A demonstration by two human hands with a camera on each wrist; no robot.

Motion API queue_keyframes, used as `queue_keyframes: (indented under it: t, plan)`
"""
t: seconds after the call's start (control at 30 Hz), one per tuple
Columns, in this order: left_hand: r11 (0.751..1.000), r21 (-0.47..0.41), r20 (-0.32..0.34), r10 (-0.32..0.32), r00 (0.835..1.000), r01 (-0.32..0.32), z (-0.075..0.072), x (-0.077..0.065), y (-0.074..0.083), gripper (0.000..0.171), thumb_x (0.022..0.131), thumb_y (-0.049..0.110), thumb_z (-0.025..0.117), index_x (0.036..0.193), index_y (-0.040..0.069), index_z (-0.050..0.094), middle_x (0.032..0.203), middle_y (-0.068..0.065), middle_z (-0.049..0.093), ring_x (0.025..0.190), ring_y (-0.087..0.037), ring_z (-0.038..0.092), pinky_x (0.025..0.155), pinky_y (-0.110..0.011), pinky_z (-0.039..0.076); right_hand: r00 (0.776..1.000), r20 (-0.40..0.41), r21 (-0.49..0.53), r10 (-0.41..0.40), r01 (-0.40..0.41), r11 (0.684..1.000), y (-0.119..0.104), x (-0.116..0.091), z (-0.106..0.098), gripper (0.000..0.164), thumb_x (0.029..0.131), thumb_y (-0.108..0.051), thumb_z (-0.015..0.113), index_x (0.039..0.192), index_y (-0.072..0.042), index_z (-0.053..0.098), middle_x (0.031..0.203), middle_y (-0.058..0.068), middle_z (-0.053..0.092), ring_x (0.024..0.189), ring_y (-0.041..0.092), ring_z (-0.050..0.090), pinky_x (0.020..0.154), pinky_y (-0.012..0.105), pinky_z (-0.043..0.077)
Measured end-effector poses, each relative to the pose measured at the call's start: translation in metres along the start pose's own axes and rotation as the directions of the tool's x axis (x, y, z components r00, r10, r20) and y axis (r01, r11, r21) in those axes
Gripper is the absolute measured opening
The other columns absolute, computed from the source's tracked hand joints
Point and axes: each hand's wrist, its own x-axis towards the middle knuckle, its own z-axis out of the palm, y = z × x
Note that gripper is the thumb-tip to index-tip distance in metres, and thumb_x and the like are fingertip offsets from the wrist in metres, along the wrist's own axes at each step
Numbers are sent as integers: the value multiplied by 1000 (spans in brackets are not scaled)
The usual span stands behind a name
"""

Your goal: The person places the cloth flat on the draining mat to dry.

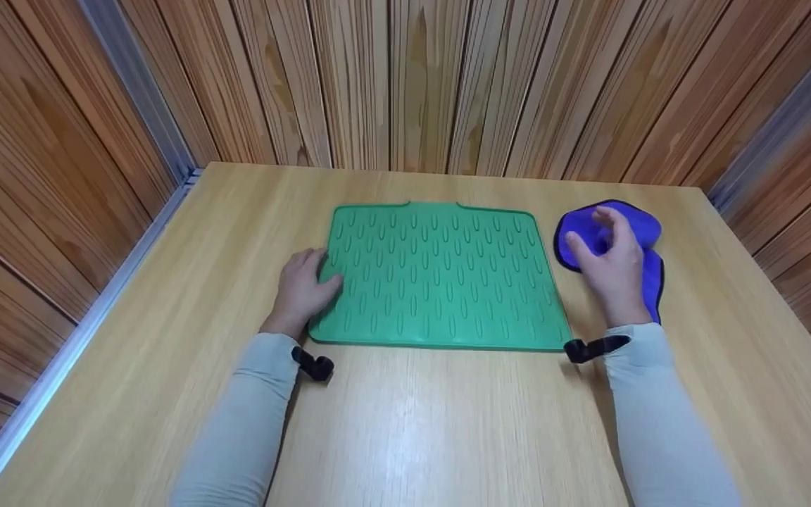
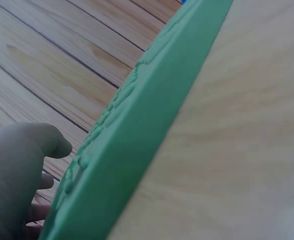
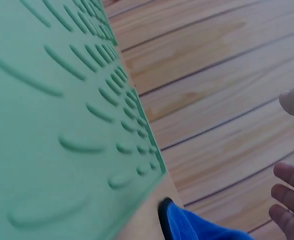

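Note:
A green ribbed mat [image 1: 441,282], studded with long raised bumps and with a raised lip, lies flat on the wooden table. At its left edge is my left hand [image 1: 303,289], its thumb reaching over the mat and its fingers loosely bent beside the edge. In the left wrist view the thumb [image 2: 52,142] shows close above the bumps. My right hand [image 1: 613,264] is over a blue-purple cloth [image 1: 650,278] with black edging, to the right of the mat. Its fingers are spread and slightly curved, with nothing between them. The hand and wrist cover part of the cloth.
Wood-panelled walls [image 1: 419,84] stand behind the table and on both sides. A grey metal rail [image 1: 89,324] runs along the table's left edge. Bare tabletop [image 1: 441,422] lies between the forearms. Both wrists carry a black strap with a small camera.

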Motion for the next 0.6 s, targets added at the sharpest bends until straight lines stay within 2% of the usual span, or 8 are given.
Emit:
queue_keyframes:
  t: [0.17,0.37,0.6]
  plan:
    - [999,36,11,25,1000,-25,1,1,-5,65,97,30,56,154,5,39,161,-22,28,151,-41,16,122,-53,10,997,-14,0,76,-76,997,7,0,-10,70,93,-46,70,149,-15,43,150,7,49,144,25,38,119,44,28]
    - [996,80,-10,36,999,-35,2,2,-7,63,98,29,55,154,3,39,160,-23,30,151,-42,18,122,-51,9,987,-39,4,155,-155,988,19,3,-18,68,94,-47,67,151,-20,40,154,2,45,147,16,32,122,37,20]
    - [996,85,-3,30,1000,-30,2,0,-6,63,99,30,54,154,4,39,161,-22,28,151,-42,16,123,-51,6,969,-85,28,230,-229,973,40,5,-25,68,95,-41,68,151,-14,40,154,8,44,147,18,32,122,32,17]
